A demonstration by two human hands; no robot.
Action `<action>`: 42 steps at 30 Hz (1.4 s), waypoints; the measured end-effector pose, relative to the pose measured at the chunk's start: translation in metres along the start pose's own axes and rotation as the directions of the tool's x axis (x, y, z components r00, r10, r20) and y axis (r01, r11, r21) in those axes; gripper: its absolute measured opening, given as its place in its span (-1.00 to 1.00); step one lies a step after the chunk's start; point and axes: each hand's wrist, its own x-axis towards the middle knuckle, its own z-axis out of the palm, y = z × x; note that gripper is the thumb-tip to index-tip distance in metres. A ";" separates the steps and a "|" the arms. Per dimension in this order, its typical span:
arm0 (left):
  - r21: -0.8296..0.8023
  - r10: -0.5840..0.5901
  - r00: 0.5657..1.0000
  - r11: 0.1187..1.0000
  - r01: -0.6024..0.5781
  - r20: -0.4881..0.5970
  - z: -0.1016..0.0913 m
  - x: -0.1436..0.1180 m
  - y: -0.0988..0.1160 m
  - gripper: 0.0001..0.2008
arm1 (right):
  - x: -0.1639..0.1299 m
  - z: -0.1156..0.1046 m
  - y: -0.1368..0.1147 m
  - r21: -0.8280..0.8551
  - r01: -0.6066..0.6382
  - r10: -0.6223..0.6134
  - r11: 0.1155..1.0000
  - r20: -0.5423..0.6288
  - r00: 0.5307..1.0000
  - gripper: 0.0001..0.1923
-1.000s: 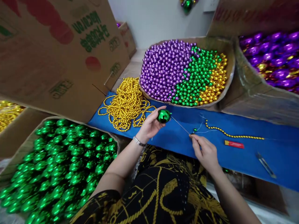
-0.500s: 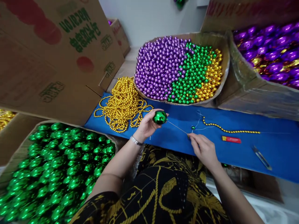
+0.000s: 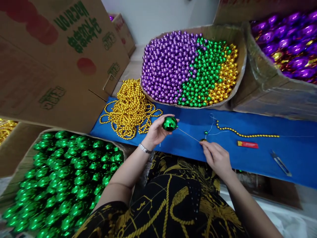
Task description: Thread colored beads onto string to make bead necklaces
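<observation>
My left hand (image 3: 156,131) holds a large shiny green ball (image 3: 169,123) by its fingertips above the blue cloth (image 3: 247,158). A thin needle (image 3: 188,134) runs from the ball down to my right hand (image 3: 216,156), which pinches its end. A small green bead (image 3: 205,133) and a thread lie just beyond my right fingers. The thread leads to a short string of gold beads (image 3: 247,135) lying on the cloth to the right.
A cardboard tray (image 3: 241,43) of purple, green and gold beads stands at the back. A heap of gold bead strings (image 3: 131,107) lies left of it. A box of big green balls (image 3: 66,175) sits at my left, a box of purple balls (image 3: 287,39) at right. A red lighter (image 3: 247,144) and snips (image 3: 281,163) lie on the cloth.
Both hands keep their grip and have barely moved. The view has tilted slightly, so the boxes sit a little higher in frame.
</observation>
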 end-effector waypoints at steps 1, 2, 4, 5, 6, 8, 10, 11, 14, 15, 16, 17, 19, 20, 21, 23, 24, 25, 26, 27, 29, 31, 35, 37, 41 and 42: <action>-0.004 -0.004 1.000 1.000 0.004 0.000 -0.001 0.000 0.000 -0.54 | 0.000 0.000 0.000 0.004 -0.002 0.002 1.000 0.002 1.000 -0.77; -0.010 -0.008 1.000 1.000 0.008 -0.003 -0.001 0.000 0.000 -0.54 | -0.001 0.000 0.000 0.012 -0.008 0.008 1.000 0.003 1.000 -0.77; -0.020 -0.019 1.000 1.000 0.019 -0.008 -0.002 0.001 0.000 -0.54 | -0.001 0.001 0.001 0.025 -0.022 0.022 0.999 -0.002 1.000 -0.76; -0.020 -0.021 1.000 1.000 0.020 -0.009 -0.002 0.002 0.000 -0.54 | -0.001 0.001 0.001 0.027 -0.025 0.025 0.999 -0.005 1.000 -0.76; -0.018 -0.018 1.000 1.000 0.018 -0.008 -0.001 0.002 0.000 -0.54 | -0.001 0.001 0.001 0.024 -0.025 0.025 0.999 -0.007 1.000 -0.76; -0.013 -0.004 1.000 1.000 0.004 0.000 0.000 0.001 0.000 -0.55 | 0.000 0.001 0.000 0.011 -0.014 0.014 1.000 -0.016 1.000 -0.77; -0.024 0.004 1.000 1.000 -0.004 0.009 0.001 0.001 0.000 -0.57 | 0.002 0.001 0.000 -0.002 0.010 -0.010 1.000 -0.043 0.999 -0.76; -0.037 0.002 1.000 0.999 -0.002 0.015 0.001 0.002 0.000 -0.58 | 0.003 0.002 0.001 -0.005 0.026 -0.026 1.000 -0.068 0.997 -0.76; -0.059 -0.009 0.999 0.998 0.011 0.034 0.001 0.007 0.001 -0.60 | 0.006 0.005 0.005 -0.004 0.065 -0.065 0.998 -0.143 0.988 -0.75; -0.060 -0.009 0.999 0.998 0.012 0.041 0.001 0.010 0.001 -0.61 | 0.007 0.006 0.006 -0.003 0.072 -0.071 0.997 -0.162 0.984 -0.74; -0.060 -0.009 0.999 0.998 0.011 0.048 0.001 0.011 0.002 -0.61 | 0.007 0.007 0.008 -0.002 0.074 -0.074 0.997 -0.175 0.982 -0.74; -0.059 -0.010 0.999 0.998 0.013 0.054 0.002 0.013 0.003 -0.62 | 0.007 0.007 0.009 0.001 0.075 -0.074 0.997 -0.184 0.980 -0.74; -0.062 -0.018 0.998 0.998 0.022 0.057 0.004 0.014 0.003 -0.63 | 0.005 0.006 0.010 0.012 0.072 -0.068 0.997 -0.199 0.978 -0.75; -0.066 -0.024 0.998 0.997 0.028 0.053 0.006 0.014 0.003 -0.63 | 0.004 0.005 0.010 0.018 0.069 -0.064 0.997 -0.202 0.977 -0.75; -0.068 -0.031 0.998 0.997 0.034 0.046 0.007 0.015 0.002 -0.62 | 0.002 0.004 0.011 0.023 0.064 -0.058 0.998 -0.202 0.978 -0.74; -0.059 -0.035 0.999 0.998 0.037 0.032 0.011 0.015 0.001 -0.61 | -0.001 0.001 0.011 0.026 0.053 -0.047 0.998 -0.196 0.979 -0.73; -0.044 -0.030 0.999 0.999 0.032 0.029 0.013 0.016 0.001 -0.60 | -0.002 0.000 0.012 0.023 0.048 -0.042 0.999 -0.193 0.980 -0.73; -0.020 -0.022 0.999 1.000 0.023 0.030 0.015 0.016 0.000 -0.60 | -0.004 0.000 0.012 0.015 0.045 -0.041 0.999 -0.191 0.981 -0.73; 0.011 -0.012 0.999 1.000 0.012 0.033 0.018 0.017 -0.001 -0.60 | -0.005 -0.001 0.012 0.002 0.042 -0.041 0.999 -0.192 0.981 -0.73; 0.050 -0.003 0.999 0.999 0.001 0.039 0.021 0.017 -0.002 -0.59 | -0.006 0.000 0.012 -0.014 0.042 -0.044 0.999 -0.193 0.980 -0.73; 0.141 0.010 0.998 0.990 -0.018 0.055 0.029 0.017 -0.005 -0.59 | -0.008 0.001 0.012 -0.049 0.040 -0.049 0.998 -0.202 0.978 -0.72; 0.227 0.008 0.997 0.974 -0.027 0.082 0.037 0.016 -0.009 -0.57 | -0.008 0.004 0.013 -0.076 0.039 -0.055 0.996 -0.216 0.975 -0.72; 0.295 -0.007 0.987 0.955 -0.041 0.161 0.051 0.018 -0.019 -0.49 | -0.009 0.009 0.013 -0.126 0.029 -0.061 0.992 -0.256 0.965 -0.75; 0.289 -0.005 0.984 0.956 -0.048 0.180 0.055 0.020 -0.024 -0.43 | -0.010 0.009 0.012 -0.121 0.003 -0.036 0.993 -0.267 0.963 -0.77; 0.245 -0.043 0.983 0.970 -0.002 0.180 0.058 0.026 -0.031 -0.38 | -0.012 0.006 0.011 -0.032 -0.044 0.034 0.998 -0.266 0.963 -0.79; 0.238 -0.042 0.984 0.971 -0.001 0.176 0.059 0.027 -0.032 -0.38 | -0.012 0.005 0.012 -0.028 -0.046 0.037 0.999 -0.270 0.962 -0.79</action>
